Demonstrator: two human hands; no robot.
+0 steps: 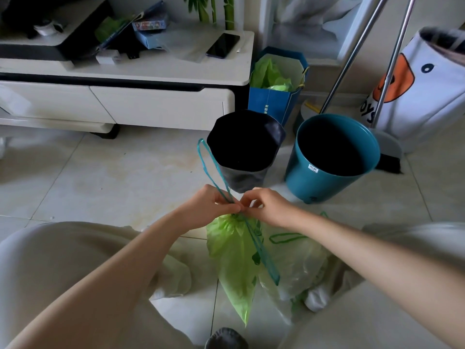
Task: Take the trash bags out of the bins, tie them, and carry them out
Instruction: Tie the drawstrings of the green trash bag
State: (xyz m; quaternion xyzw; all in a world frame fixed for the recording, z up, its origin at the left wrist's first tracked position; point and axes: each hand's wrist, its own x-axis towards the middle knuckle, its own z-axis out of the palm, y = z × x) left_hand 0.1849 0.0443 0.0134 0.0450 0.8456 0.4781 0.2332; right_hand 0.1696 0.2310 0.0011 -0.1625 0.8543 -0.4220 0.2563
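A light green trash bag (234, 258) hangs in front of me, its neck gathered tight. My left hand (210, 210) and my right hand (268, 206) both pinch the bag's teal drawstring (211, 172) at the neck. One drawstring loop rises up to the left; another hangs down along the bag. A second, paler green bag (294, 263) lies on the floor to the right, its drawstring loose. Beyond my hands stand a dark grey bin (245, 152) and a teal bin (332, 157), both showing dark insides.
A blue paper bag (274, 102) with green plastic in it stands behind the bins beside a white TV cabinet (156, 102). Two broom handles (352, 54) and a dustpan lean at the right, next to a white duck-print bag (427, 91). My knees frame the tiled floor.
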